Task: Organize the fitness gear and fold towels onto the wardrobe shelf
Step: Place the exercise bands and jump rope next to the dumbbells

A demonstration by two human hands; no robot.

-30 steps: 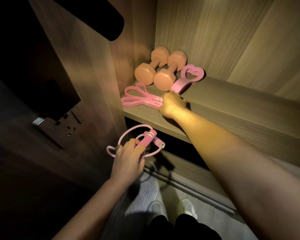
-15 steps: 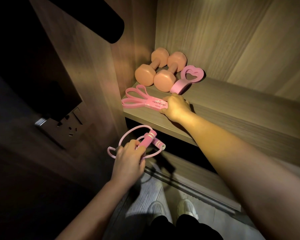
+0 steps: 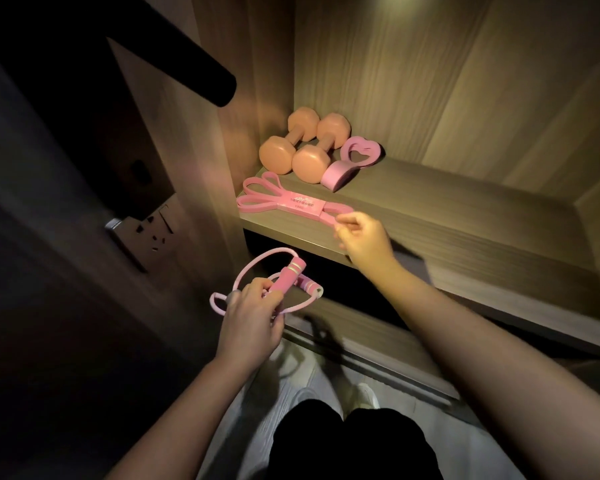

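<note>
Pink coiled skipping rope [image 3: 284,278], clamped in the left hand [image 3: 250,317], angles up toward the wooden wardrobe shelf [image 3: 447,220] and its front edge. Nearer it, the right hand [image 3: 368,240] curls at the flat pink rubber band [image 3: 291,202]; whether it pinches, I cannot tell.

Wall socket [image 3: 153,233] left; white shoes [image 3: 366,396] below.

The left forearm [image 3: 174,403] and right forearm [image 3: 465,323] are bare for as far as they show, down to the left hand [image 3: 253,320] and right hand [image 3: 364,242]. The legs [image 3: 354,445] are covered in plain black cloth; trousers or shorts, it cannot be told. The shoes [image 3: 303,396] are whitish with rounded toes, dim in the low light.
</note>
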